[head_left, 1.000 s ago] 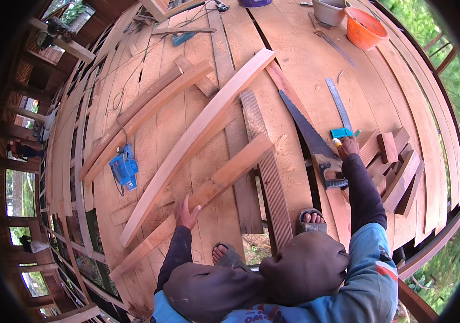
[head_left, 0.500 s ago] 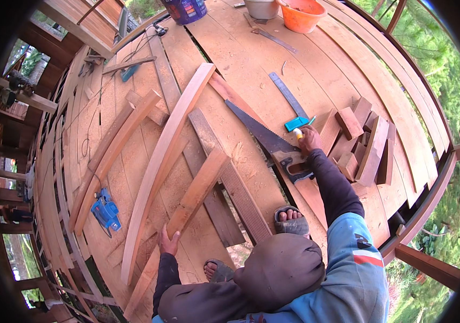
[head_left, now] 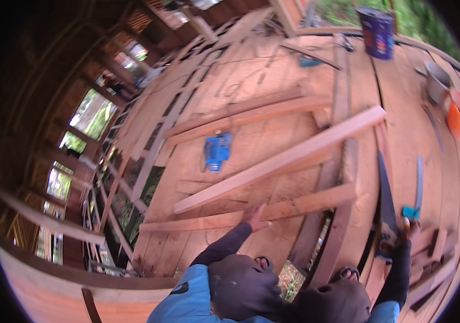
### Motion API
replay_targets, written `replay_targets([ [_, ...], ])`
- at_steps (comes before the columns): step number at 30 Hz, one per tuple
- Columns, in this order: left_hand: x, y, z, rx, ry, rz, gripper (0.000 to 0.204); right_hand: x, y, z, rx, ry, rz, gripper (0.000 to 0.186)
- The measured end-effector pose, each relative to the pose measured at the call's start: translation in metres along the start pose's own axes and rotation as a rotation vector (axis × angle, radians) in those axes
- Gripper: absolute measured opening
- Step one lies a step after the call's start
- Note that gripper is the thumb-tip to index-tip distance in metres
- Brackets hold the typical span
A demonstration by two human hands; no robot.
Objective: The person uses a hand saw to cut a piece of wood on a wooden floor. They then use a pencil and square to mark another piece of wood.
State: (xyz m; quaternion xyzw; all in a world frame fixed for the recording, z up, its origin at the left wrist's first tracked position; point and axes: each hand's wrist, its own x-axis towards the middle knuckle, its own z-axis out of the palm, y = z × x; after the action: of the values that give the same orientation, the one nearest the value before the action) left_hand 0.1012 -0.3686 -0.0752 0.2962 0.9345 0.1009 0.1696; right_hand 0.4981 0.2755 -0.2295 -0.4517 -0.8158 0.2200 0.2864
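Note:
My left hand (head_left: 255,218) rests against a reddish-brown timber beam (head_left: 310,202), fingers and thumb spread apart. A longer, paler beam (head_left: 283,161) lies beyond it. At the right, my right hand (head_left: 412,231) is closed around a small yellow-and-white object, blurred and mostly covered by the fingers. Just beyond that hand lies a try square (head_left: 411,212) with a turquoise stock and a steel blade. A handsaw (head_left: 386,196) lies on the boards to the left of my right hand, its handle end close to my sleeve.
A blue power tool (head_left: 217,152) sits left of the beams, near two curved timbers (head_left: 257,114). Cut wood blocks (head_left: 429,264) are piled by my right arm. A purple bucket (head_left: 376,33), a grey bucket (head_left: 437,82) and an orange basin (head_left: 459,114) stand farther off. Gaps open between floorboards.
The view has swung left, so the scene appears shifted and turned to the right. My left hand's fingers have loosened and spread on the beam. My right hand stays near the try square.

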Motion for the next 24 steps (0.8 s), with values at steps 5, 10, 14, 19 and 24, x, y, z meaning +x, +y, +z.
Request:
replay_targets([
  [5,-0.003,0.0,0.024,-0.037,-0.109,-0.09,0.105,0.003,0.029,-0.007,-0.402,-0.136,-0.064,0.028],
  [10,-0.025,0.009,0.019,-0.066,-0.109,-0.154,0.107,0.011,-0.013,-0.011,-0.393,-0.081,-0.049,0.026],
  [14,-0.025,0.013,0.02,-0.09,-0.08,-0.155,0.109,0.024,-0.033,-0.017,-0.312,-0.027,-0.04,0.025],
  [19,-0.02,0.011,0.025,-0.092,-0.072,-0.155,0.109,0.033,-0.054,-0.023,-0.094,0.041,-0.033,0.024],
  [24,-0.018,0.012,0.02,-0.089,-0.094,-0.162,0.109,0.045,-0.076,-0.032,0.449,0.095,0.039,0.023],
])
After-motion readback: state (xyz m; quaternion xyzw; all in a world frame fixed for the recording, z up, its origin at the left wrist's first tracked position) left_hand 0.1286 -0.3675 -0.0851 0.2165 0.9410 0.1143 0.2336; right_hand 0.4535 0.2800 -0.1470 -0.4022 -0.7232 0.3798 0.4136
